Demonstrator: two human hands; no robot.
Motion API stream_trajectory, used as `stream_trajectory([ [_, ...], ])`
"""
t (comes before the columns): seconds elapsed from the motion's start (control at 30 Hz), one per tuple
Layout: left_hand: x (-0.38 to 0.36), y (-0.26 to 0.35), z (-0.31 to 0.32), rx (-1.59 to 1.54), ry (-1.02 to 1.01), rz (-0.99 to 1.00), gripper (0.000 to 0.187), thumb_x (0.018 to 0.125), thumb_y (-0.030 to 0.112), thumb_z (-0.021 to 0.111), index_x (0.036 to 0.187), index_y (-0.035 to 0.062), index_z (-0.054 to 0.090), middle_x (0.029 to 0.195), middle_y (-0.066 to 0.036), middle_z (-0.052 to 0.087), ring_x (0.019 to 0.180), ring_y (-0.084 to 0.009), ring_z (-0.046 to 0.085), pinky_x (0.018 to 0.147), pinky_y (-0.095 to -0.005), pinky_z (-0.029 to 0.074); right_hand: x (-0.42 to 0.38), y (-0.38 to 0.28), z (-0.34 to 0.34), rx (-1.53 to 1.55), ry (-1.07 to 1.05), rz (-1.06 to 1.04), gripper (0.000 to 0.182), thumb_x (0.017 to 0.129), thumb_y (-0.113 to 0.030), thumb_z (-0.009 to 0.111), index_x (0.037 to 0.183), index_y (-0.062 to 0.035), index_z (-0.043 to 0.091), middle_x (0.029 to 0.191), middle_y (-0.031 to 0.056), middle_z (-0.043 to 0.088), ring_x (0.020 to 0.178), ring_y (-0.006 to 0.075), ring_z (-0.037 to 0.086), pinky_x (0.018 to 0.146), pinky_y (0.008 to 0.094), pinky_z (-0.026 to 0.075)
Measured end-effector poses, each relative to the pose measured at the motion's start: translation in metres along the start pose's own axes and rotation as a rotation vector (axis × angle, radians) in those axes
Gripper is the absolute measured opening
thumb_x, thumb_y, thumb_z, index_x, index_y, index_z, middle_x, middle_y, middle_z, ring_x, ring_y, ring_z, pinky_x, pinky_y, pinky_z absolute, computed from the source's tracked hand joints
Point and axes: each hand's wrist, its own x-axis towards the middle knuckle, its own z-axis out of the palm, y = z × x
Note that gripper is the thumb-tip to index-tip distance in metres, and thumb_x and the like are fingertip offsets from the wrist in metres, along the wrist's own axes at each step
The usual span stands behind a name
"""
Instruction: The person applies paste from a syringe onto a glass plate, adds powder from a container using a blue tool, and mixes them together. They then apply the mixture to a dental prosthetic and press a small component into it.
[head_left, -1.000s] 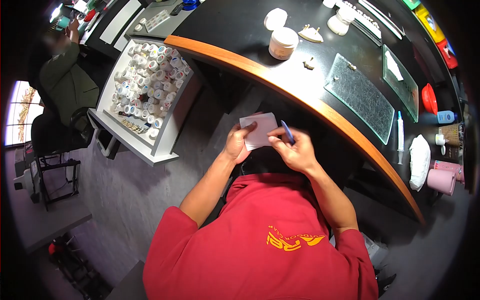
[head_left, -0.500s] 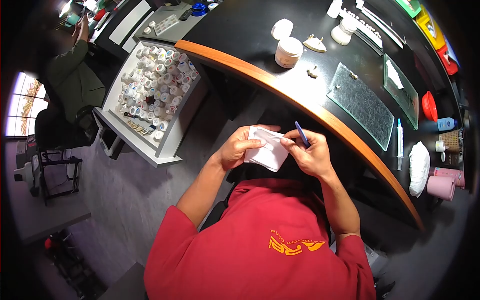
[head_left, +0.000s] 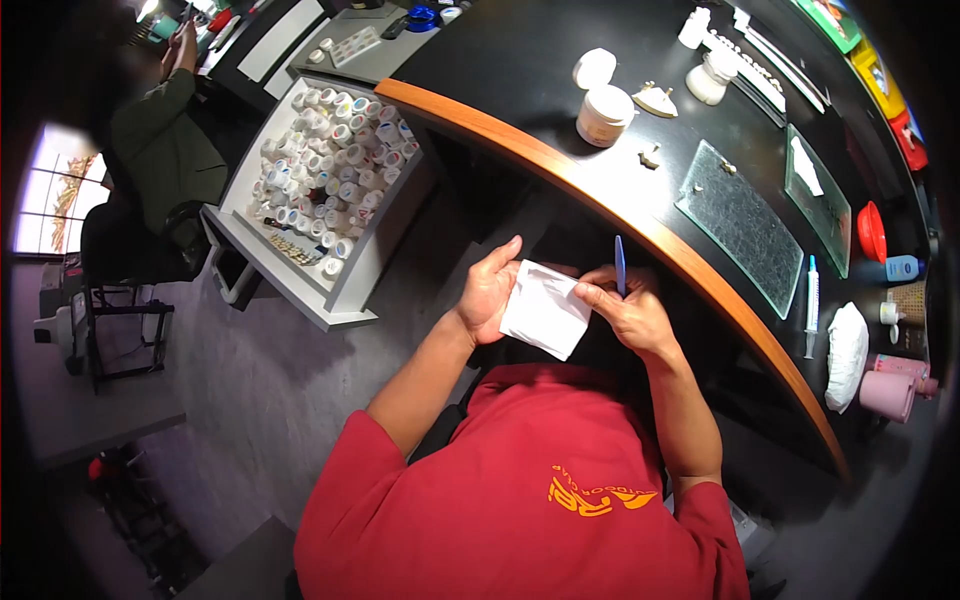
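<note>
A folded white tissue [head_left: 547, 312] is spread as a square pad in front of my red shirt. My left hand [head_left: 488, 294] supports its left edge, thumb lifted away and fingers partly hidden behind it. With thumb and fingers, my right hand [head_left: 634, 312] pinches the tissue's right edge. A slim blue pen-like tool [head_left: 620, 262] stands up from that same hand, its lower end hidden by the fingers.
An open drawer [head_left: 345, 300] full of small white jars is at left. On the black bench [head_left: 500, 75] are an open jar [head_left: 605, 118], dental model pieces [head_left: 655, 100], a glass slab [head_left: 740, 235] and a syringe [head_left: 811, 305]. Another person [head_left: 165, 130] sits at far left.
My left thumb has lifted off the tissue, which now lies flatter and more exposed. The blue tool has turned more upright in my right hand. The view has shifted slightly.
</note>
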Motion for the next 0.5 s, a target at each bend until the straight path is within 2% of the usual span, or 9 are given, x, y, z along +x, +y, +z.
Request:
stream_trajectory([
  [0.07,0.000,0.000,0.003,0.039,0.010,0.003,0.082,0.107,0.063,0.041,0.132,-0.0110,0.064,0.123,-0.025,0.074,0.113,-0.0340,0.073,0.106,-0.0412,0.054,0.004,0.004,0.003,0.038,0.015,0.034,0.024,0.096,-0.021,0.082,0.102,0.0026,0.079,0.085,0.0034,0.072,0.078,0.0092,0.062,0.073,0.0280,0.050],
  [0.17,-0.004,-0.002,0.012,0.097,0.056,0.060,0.072,0.108,0.057,0.047,0.130,-0.0094,0.066,0.120,-0.024,0.075,0.112,-0.0331,0.073,0.104,-0.0410,0.055,0.006,0.000,0.011,0.025,0.071,0.115,0.027,0.094,-0.022,0.084,0.101,0.0037,0.078,0.087,0.0052,0.074,0.081,0.0111,0.066,0.075,0.0291,0.053],
  [0.2,-0.007,-0.002,0.024,0.085,0.117,0.048,0.059,0.108,0.047,0.055,0.125,-0.0076,0.068,0.113,-0.020,0.076,0.106,-0.0284,0.075,0.097,-0.0385,0.058,0.007,-0.002,0.015,0.015,0.100,0.134,0.028,0.094,-0.023,0.084,0.101,0.0038,0.077,0.087,0.0053,0.074,0.080,0.0111,0.066,0.074,0.0289,0.052],
  [0.3,-0.006,-0.001,0.019,0.395,0.156,0.038,0.051,0.108,0.041,0.058,0.122,-0.0065,0.069,0.108,-0.016,0.077,0.098,-0.0232,0.076,0.088,-0.0348,0.061,0.005,-0.001,0.018,-0.077,0.151,0.185,0.028,0.093,-0.025,0.084,0.099,0.0022,0.078,0.083,0.0040,0.071,0.074,0.0107,0.062,0.068,0.0281,0.050],
  [0.33,-0.006,-0.002,0.022,0.392,0.161,0.031,0.044,0.108,0.035,0.059,0.119,-0.0060,0.071,0.104,-0.013,0.077,0.093,-0.0194,0.077,0.082,-0.0312,0.061,0.003,0.001,0.017,-0.101,0.145,0.162,0.032,0.095,-0.029,0.082,0.102,0.0024,0.077,0.084,0.0061,0.072,0.075,0.0123,0.063,0.068,0.0301,0.051],
  [0.4,-0.004,-0.002,0.025,0.481,0.177,0.018,0.042,0.109,0.032,0.058,0.120,-0.0060,0.071,0.104,-0.013,0.077,0.092,-0.0192,0.077,0.082,-0.0308,0.061,0.000,0.000,0.015,-0.136,0.120,0.124,0.037,0.097,-0.034,0.080,0.103,0.0016,0.076,0.085,0.0073,0.072,0.076,0.0140,0.065,0.069,0.0319,0.053],
  [0.5,-0.006,0.000,0.030,0.633,0.192,0.044,0.038,0.112,0.026,0.055,0.128,-0.0054,0.070,0.105,-0.010,0.077,0.093,-0.0156,0.075,0.083,-0.0296,0.060,-0.007,-0.014,0.010,-0.219,0.025,0.247,0.038,0.093,-0.037,0.084,0.104,-0.0016,0.075,0.084,0.0045,0.069,0.079,0.0140,0.064,0.072,0.0320,0.052],
])
